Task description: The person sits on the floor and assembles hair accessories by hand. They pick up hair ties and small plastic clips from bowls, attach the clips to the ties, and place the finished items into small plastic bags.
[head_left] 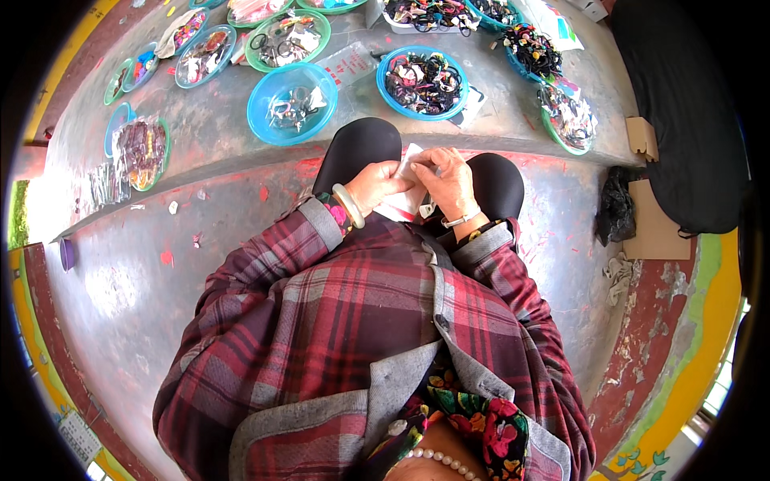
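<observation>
Head view shows the left hand [375,185] gripping one white card [410,199] between two knees [358,146] while the right hand [449,181] pinches at its upper part, apparently fine fingertip work; the next move calls for a steady left hold. Two blue plastic baskets [269,85] stand nearest ahead, their small accessories [422,80] too jumbled to count.

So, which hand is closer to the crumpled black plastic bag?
The right hand. It is to the left of the black plastic bag; the left hand, holding a white piece, is farther left.
</observation>
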Demonstrator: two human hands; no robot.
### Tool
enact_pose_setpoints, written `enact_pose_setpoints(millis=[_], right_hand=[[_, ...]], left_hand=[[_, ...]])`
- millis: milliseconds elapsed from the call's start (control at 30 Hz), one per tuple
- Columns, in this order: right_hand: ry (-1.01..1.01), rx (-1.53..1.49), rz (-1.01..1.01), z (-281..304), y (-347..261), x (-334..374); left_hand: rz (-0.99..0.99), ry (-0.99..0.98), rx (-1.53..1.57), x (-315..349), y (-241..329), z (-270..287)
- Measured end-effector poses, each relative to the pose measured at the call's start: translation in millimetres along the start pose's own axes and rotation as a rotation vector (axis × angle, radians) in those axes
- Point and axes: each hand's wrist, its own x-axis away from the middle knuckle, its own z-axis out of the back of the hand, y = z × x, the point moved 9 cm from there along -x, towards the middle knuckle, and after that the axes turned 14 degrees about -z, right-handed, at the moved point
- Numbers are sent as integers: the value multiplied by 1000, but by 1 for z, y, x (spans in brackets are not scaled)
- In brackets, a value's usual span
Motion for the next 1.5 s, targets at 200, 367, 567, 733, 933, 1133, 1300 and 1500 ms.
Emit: enact_pose_setpoints(millis=[200,367,567,733,933,1133,1300,1500], right_hand=[[-50,-319,-170,-6,26,-4],[-138,-690,-382,-16,46,-2],[-149,-700,-393,-20,49,-2],[-95,-645,-395,-18,53,-3],[60,-225,-144,-5,31,-3],[129,-36,-22,3,7,1],[139,8,15,6,-9,5],[147,18,28,6,-11,7]], left_hand=[[33,100,216,-1,-2,9],[39,133,145,1,5,4],[15,124,93,-1,1,8],[30,120,112,1,5,3],[35,113,122,1,4,4],[56,105,108,0,2,4],[69,79,148,1,2,-1],[69,81,136,2,6,-2]])
